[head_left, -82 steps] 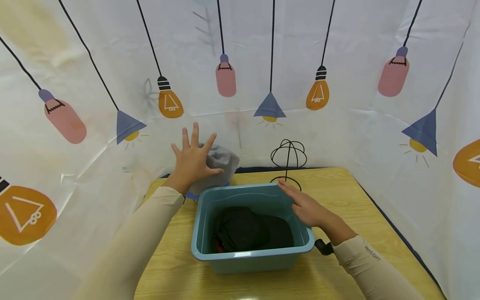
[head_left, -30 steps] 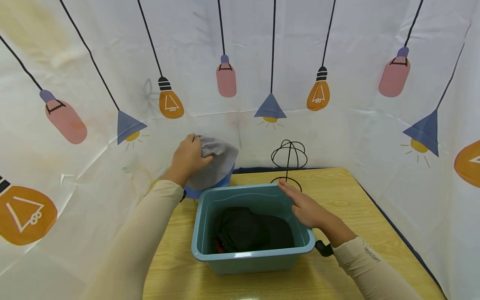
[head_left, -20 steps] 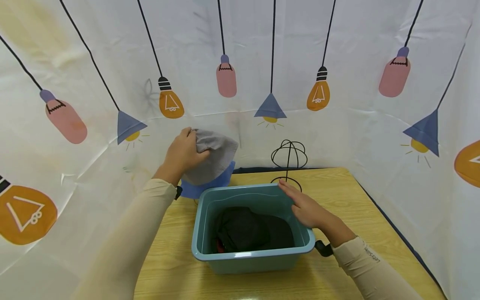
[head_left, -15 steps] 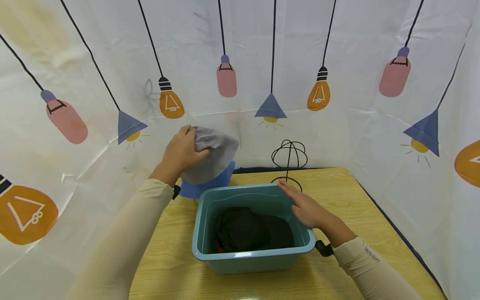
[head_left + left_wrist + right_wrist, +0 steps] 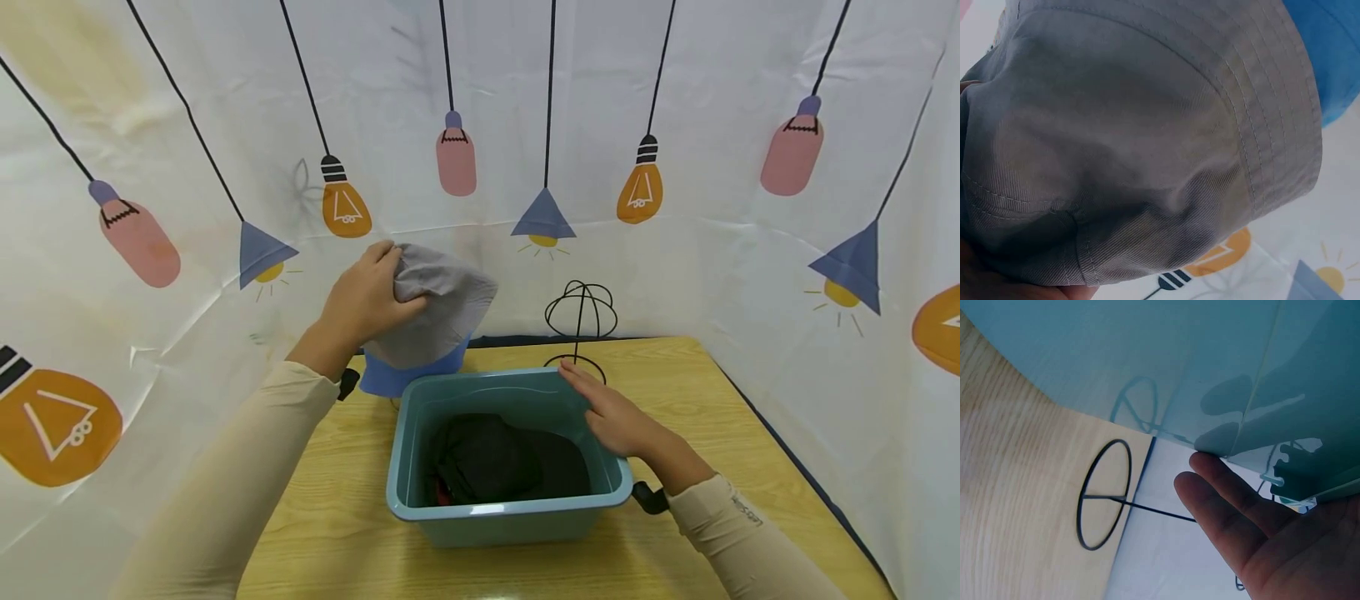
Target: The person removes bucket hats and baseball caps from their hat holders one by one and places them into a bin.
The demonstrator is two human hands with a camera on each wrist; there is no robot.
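Observation:
My left hand (image 5: 363, 298) grips the crown of a grey bucket hat (image 5: 444, 310) behind the bin's left side. In the left wrist view, the stitched brim of this grey bucket hat (image 5: 1135, 131) fills most of the picture. Below and behind it shows a blue hat (image 5: 401, 379), partly covered. My right hand (image 5: 618, 421) rests against the right rim of a teal plastic bin (image 5: 517, 506), fingers straight. Seen from the right wrist, the fingers (image 5: 1216, 515) touch the bin's outer wall (image 5: 1116, 356). Inside the bin lies a black cap (image 5: 487, 458), with a bit of red beside it.
A black wire hat stand (image 5: 579, 308) rises behind the bin at the right. Everything is on a wooden table (image 5: 675, 375). A white cloth (image 5: 495, 275) printed with lamps hangs around the back and sides.
My left hand was spread at the grey bucket hat, then gripped it and raised it, lately shifting it right. More of the blue hat came into view. The right hand and bin stay put.

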